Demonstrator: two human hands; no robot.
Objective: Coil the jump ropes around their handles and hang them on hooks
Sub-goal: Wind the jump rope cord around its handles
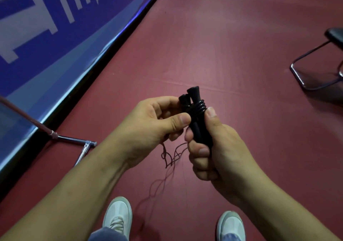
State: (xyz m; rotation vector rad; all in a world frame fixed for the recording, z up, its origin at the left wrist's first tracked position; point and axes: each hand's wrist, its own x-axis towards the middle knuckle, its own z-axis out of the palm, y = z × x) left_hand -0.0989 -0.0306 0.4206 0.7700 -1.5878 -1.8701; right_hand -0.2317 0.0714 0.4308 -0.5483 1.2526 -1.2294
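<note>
Two black jump rope handles stand side by side, upright, in front of me. My right hand grips their lower part, thumb up along the side. A few turns of black rope circle the handles just below their flared tops. My left hand pinches the rope beside the handles between thumb and fingers. The loose rope hangs down thin and tangled from my hands to the floor. No hook is in view.
I stand on a dark red floor, my two white shoes below. A blue and white banner barrier runs along the left, with a metal stand foot at its base. A black chair's metal frame sits at the right.
</note>
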